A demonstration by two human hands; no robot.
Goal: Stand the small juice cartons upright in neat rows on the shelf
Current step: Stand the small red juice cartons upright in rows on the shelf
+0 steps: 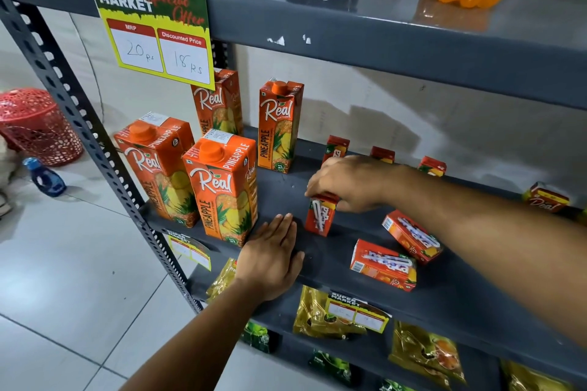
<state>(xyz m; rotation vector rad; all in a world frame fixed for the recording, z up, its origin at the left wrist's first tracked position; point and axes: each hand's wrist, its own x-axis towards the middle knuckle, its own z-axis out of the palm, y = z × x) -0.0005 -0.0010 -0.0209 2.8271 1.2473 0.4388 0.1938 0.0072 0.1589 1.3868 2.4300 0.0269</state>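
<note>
**Right hand gripping a small carton on the grey shelf**

The right hand (346,182) is reaching in over the shelf (317,251) and closing its fingers around the top of a small carton (319,216), which is standing upright, slightly tilted, near the middle of the shelf. The left hand (273,258) is lying flat and open, palm down, on the front edge of the shelf, holding nothing, just beside the nearest big carton (224,190).

Two more small cartons are lying on their sides towards the front edge: one (382,265) close to the edge, another (411,236) just behind it and to the right. Three small cartons are standing along the back edge, the leftmost (336,149) partly hidden by the right hand, then a second (382,155) and a third (432,166). A further small carton (546,198) is sitting beyond the right forearm, towards the right end.

Four big pineapple cartons are standing at the left end of the shelf.
</note>
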